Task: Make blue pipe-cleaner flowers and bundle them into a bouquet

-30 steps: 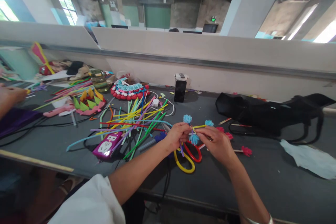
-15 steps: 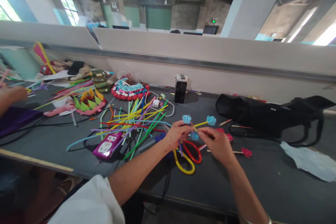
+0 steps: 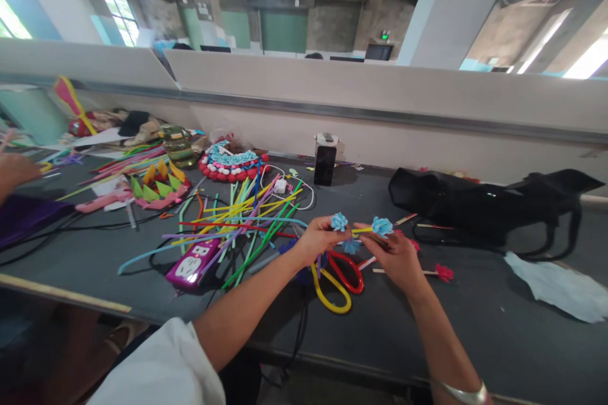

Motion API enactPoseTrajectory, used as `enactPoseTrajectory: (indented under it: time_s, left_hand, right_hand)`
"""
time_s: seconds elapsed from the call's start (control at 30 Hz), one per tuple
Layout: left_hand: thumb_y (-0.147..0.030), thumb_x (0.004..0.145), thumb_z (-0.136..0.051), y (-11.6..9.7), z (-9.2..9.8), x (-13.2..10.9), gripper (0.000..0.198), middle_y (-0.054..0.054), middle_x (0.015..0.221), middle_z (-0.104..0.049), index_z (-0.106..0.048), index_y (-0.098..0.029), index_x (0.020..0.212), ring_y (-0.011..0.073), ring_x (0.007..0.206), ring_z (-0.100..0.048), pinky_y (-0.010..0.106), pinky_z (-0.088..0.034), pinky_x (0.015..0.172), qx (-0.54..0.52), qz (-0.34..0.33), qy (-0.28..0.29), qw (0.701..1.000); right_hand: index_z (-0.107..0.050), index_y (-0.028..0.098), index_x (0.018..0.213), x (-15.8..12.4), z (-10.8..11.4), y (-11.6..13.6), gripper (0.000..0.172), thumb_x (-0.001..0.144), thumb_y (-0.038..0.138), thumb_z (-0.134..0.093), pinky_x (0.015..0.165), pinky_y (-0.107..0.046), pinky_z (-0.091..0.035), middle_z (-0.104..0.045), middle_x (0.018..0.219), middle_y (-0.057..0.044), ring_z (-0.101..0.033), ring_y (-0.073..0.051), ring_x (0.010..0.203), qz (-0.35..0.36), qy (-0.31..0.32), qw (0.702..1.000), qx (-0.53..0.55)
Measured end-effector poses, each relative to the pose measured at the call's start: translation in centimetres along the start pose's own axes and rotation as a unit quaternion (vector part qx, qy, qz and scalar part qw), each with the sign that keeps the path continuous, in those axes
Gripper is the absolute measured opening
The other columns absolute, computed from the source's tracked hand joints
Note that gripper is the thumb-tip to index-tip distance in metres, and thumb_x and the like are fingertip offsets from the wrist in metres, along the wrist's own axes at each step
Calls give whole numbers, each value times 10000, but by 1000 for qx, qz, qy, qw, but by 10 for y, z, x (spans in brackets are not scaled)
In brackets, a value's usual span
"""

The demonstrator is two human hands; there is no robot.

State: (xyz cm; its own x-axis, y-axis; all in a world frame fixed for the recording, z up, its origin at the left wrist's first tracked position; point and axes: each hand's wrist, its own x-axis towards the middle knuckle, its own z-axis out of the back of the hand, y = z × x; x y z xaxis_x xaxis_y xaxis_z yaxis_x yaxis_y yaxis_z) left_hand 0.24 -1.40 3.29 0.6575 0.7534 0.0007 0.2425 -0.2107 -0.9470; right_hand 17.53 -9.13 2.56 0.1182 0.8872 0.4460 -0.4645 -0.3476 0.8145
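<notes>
My left hand (image 3: 317, 242) is closed, pinching blue flowers on straw-like stems. One blue flower (image 3: 339, 222) rises above its fingertips, and another blue flower (image 3: 351, 246) hangs below, between the hands. My right hand (image 3: 398, 261) is closed too, its fingertips at the yellow stem (image 3: 363, 231) of a third blue flower (image 3: 382, 226) that points right. How the stems join is hidden by the fingers. Beneath the hands lie scissors (image 3: 349, 273) with red and yellow handles. Pink flowers on pale sticks, one a pink flower (image 3: 444, 273), lie beside my right hand.
Left of my hands spreads a pile of coloured straws (image 3: 247, 215) with a purple device (image 3: 192, 264) at its edge. A phone (image 3: 325, 166) stands at the back. A black bag (image 3: 456, 205) and crumpled pale sheet (image 3: 558, 285) lie right. Another person's hand (image 3: 16, 172) shows far left.
My right hand has shifted up along the yellow stem and turned, with its fingers now nearer the blue flower on the right. My left hand keeps its pinch and has tilted slightly.
</notes>
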Motion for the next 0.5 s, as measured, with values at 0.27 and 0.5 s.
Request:
enactPoseTrajectory:
  time_s: [0.27,0.5]
  left_hand:
    - [-333,527,-842,-5,-2,-7,359,-9,573,-567,-644,-105,720,4,399,-263,225,-100,436,-28,95,97,990]
    - [-297,599,-790,-7,-5,-12,266,-44,481,-471,-655,-96,710,13,375,-250,230,-103,428,-29,116,190,974]
  right_hand:
    - [-694,293,1100,-6,15,2,259,861,282,-593,784,-326,-536,-737,936,-24,-683,-197,822,98,-22,989,-107]
    - [-556,257,1292,-10,15,7,525,797,370,-690,618,-278,-532,-660,787,-17,-632,-158,635,52,-71,990,-112]
